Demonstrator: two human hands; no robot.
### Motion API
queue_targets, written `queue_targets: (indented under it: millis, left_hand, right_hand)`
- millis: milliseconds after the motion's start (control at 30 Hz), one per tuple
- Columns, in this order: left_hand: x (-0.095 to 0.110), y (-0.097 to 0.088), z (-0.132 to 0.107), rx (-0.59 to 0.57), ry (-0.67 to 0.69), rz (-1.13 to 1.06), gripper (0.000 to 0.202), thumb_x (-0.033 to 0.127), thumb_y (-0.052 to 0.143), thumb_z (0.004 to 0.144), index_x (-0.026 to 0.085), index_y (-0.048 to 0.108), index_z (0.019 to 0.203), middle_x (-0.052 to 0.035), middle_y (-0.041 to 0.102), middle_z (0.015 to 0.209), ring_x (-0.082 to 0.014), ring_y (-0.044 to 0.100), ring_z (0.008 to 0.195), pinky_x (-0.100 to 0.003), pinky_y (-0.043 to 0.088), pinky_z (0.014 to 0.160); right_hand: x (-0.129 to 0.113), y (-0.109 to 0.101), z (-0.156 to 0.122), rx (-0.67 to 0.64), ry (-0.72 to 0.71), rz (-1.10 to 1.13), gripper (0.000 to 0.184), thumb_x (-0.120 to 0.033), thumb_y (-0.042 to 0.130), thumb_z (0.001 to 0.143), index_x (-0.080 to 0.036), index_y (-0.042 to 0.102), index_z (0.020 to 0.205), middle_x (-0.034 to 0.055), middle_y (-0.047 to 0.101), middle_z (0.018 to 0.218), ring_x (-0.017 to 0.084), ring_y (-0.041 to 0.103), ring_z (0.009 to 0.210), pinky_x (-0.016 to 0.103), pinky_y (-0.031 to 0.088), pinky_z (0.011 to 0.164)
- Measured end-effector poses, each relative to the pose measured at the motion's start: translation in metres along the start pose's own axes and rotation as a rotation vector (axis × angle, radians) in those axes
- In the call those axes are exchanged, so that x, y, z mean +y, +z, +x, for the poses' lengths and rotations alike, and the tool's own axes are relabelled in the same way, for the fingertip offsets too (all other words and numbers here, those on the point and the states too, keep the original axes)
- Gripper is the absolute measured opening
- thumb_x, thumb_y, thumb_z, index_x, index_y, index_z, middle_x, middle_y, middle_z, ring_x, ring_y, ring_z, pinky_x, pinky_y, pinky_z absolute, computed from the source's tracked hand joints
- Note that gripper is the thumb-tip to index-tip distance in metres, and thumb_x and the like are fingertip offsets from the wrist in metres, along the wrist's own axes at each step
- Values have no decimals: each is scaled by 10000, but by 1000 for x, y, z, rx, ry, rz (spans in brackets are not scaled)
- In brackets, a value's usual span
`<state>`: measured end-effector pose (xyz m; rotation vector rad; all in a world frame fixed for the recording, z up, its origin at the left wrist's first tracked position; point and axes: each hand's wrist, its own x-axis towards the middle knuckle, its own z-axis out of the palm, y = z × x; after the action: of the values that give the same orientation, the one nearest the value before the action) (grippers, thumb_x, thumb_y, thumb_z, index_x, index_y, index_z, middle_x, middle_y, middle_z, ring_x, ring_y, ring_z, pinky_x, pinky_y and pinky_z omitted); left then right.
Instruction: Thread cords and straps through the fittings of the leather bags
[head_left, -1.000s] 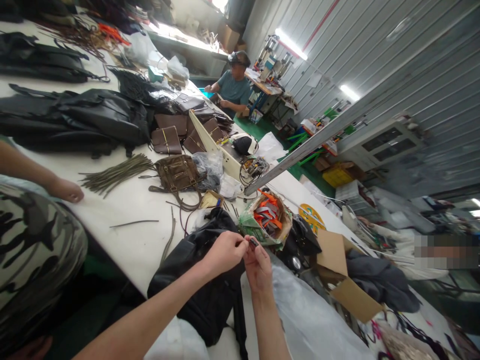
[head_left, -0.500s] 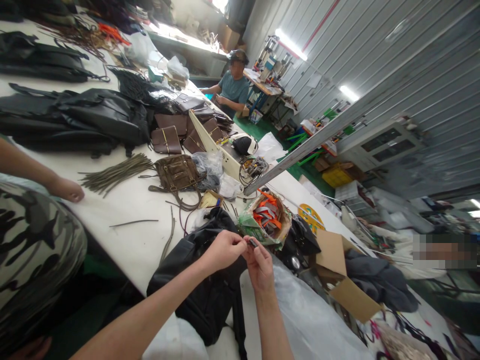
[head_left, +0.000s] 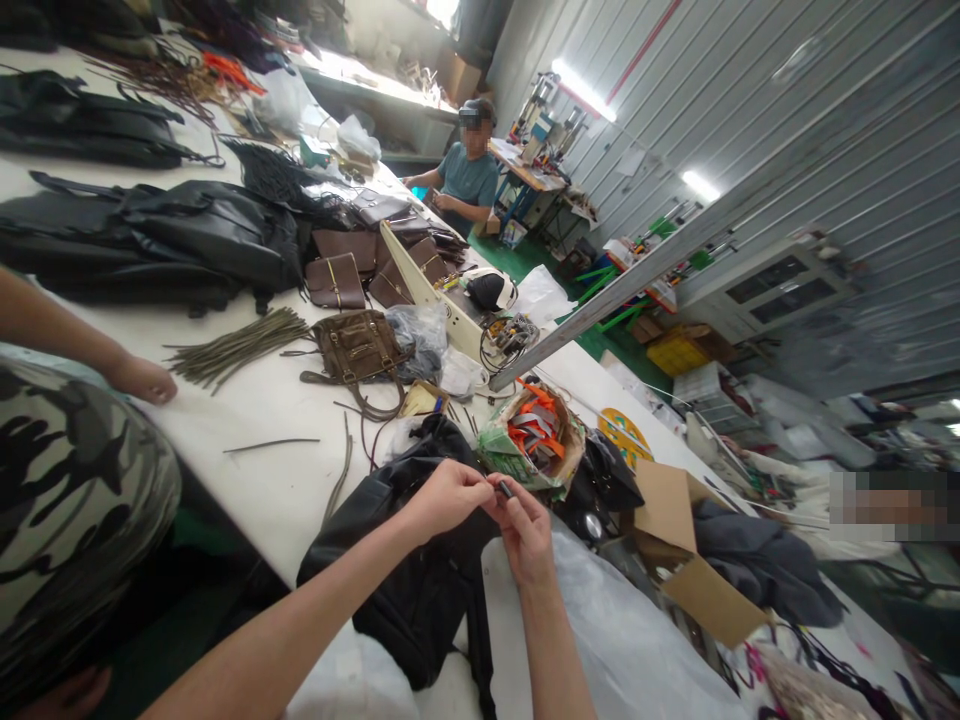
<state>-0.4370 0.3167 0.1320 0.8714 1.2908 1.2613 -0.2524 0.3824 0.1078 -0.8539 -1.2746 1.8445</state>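
My right hand (head_left: 527, 535) pinches a small dark, narrow piece (head_left: 505, 488) between thumb and fingers; its exact kind is too small to tell. My left hand (head_left: 456, 498) meets it fingertip to fingertip, thumb and forefinger pinched together, and what they grip is hidden. Both hands are held above a black bag (head_left: 405, 560), which lies on the white table (head_left: 277, 490) with a strap hanging toward me.
A bag of orange and grey scraps (head_left: 536, 430) stands past my hands. Right of it are an open cardboard box (head_left: 664, 510) and clear plastic sheeting (head_left: 622, 610). Left lie a brown handbag (head_left: 358, 350) and cord strips (head_left: 240, 345), near a co-worker's hand (head_left: 150, 380). Another person (head_left: 469, 175) sits behind.
My hands stay pinched together in nearly the same place. The dark piece shows slightly more between my right fingers. The whole view has shifted slightly.
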Motion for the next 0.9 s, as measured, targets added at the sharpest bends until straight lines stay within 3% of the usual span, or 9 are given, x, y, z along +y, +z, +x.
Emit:
queue_targets:
  millis: [200, 433, 667, 767, 900]
  left_hand:
    - [0, 0, 1, 19, -9, -42, 325, 311, 588, 790, 111, 842, 758, -37, 723, 683, -155, 553, 649, -261, 388, 635]
    - [0, 3, 1, 63, -5, -1, 293, 328, 594, 781, 119, 711, 612, 30, 485, 557, -111, 382, 582, -265, 249, 555]
    - [-1, 3, -1, 54, 11, 16, 318, 340, 609, 802, 132, 659, 567, 43, 395, 545, -101, 309, 583, -282, 193, 553]
    - [-1, 2, -3, 52, 15, 5, 321, 343, 625, 805, 128, 682, 575, 42, 410, 540, -102, 313, 581, -284, 193, 553]
    - [-1, 2, -4, 51, 14, -40, 331, 366, 632, 823, 111, 788, 681, 18, 538, 578, -118, 403, 595, -268, 279, 576]
  right_hand:
    - [-2, 3, 0, -42, 15, -32, 420, -421, 858, 923, -187, 816, 1269, 146, 772, 1301, 337, 756, 1144, 506, 659, 1025]
    - [3, 3, 0, -13, 5, -2, 397, -414, 864, 917, -203, 824, 1252, 143, 771, 1307, 329, 753, 1154, 493, 667, 1014]
    - [-1, 2, -1, -21, 1, -56, 393, -414, 852, 931, -194, 822, 1255, 144, 766, 1313, 327, 753, 1144, 484, 669, 1012]
    - [0, 1, -2, -15, -5, -60, 392, -421, 854, 929, -203, 824, 1253, 141, 764, 1319, 325, 747, 1157, 488, 669, 1015]
    - [1, 1, -2, -23, -2, -58, 391, -404, 845, 939, -204, 815, 1274, 138, 759, 1327, 325, 735, 1181, 509, 659, 1043]
